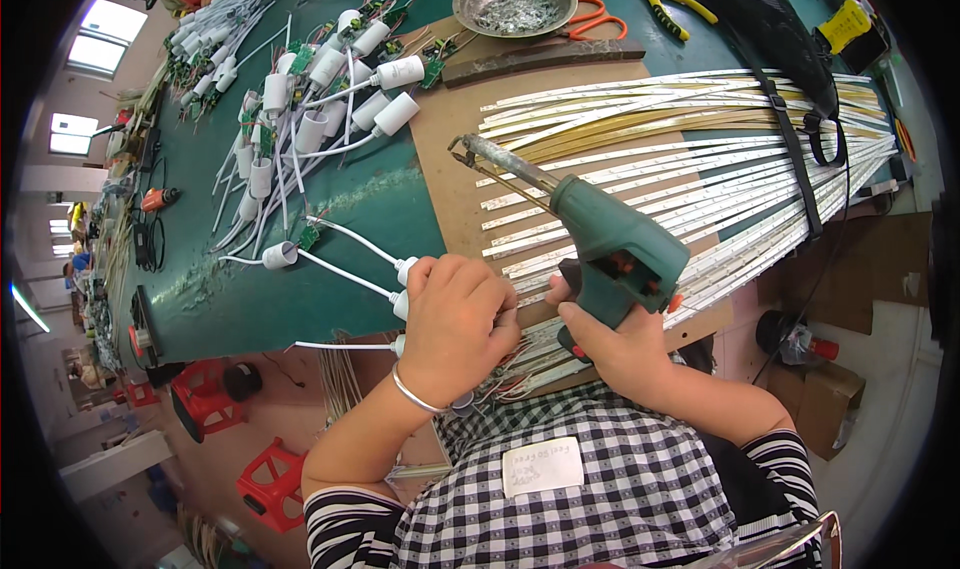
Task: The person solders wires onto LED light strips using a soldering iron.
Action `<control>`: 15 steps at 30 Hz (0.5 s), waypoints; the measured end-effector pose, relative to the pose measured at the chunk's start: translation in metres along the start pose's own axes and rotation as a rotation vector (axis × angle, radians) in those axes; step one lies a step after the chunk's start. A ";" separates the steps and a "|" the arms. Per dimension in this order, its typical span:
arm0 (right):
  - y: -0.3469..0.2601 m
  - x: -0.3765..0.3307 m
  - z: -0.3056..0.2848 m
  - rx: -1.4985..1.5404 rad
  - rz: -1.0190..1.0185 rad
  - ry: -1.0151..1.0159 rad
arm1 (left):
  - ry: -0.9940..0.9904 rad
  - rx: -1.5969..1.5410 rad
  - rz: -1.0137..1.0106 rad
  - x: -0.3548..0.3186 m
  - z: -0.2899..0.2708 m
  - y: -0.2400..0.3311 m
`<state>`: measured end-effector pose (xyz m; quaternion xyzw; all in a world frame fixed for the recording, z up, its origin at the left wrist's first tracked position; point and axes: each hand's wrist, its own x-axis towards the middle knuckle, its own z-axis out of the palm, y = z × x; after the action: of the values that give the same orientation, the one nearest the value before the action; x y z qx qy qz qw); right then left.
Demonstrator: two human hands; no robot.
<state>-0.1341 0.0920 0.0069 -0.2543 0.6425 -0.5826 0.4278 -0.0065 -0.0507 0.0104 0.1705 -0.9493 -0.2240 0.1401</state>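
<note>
My right hand [635,359] grips the handle of a green soldering gun [625,234], whose metal tip points up and to the left over the strips. Curled fingers close my left hand [455,319] at the near ends of the strips; what they pinch is hidden. Right beside that hand are several white end caps [401,305] on white cables. One of those cables runs to a small green circuit board [308,237]. Long white LED strips [600,184] fan out on a brown board [440,184], bunched together at the right.
A heap of white caps and cables [320,99] covers the table's left part. A metal bowl [515,4] of scraps, orange-handled scissors [600,21], a dark bar [545,61] and yellow-black pliers [668,4] lie at the back. A black strap [795,159] crosses the strips.
</note>
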 end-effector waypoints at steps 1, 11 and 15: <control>0.000 0.000 0.000 -0.003 -0.007 0.004 | -0.007 0.012 0.010 0.000 0.000 0.000; -0.009 -0.019 -0.023 0.307 0.132 -0.003 | 0.036 0.026 0.005 -0.003 0.005 -0.003; -0.011 -0.042 -0.066 -0.053 0.011 -0.148 | 0.087 0.050 0.005 -0.006 0.008 -0.003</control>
<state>-0.1703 0.1594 0.0257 -0.3043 0.6257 -0.5426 0.4705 -0.0034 -0.0479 0.0013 0.1812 -0.9480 -0.1920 0.1777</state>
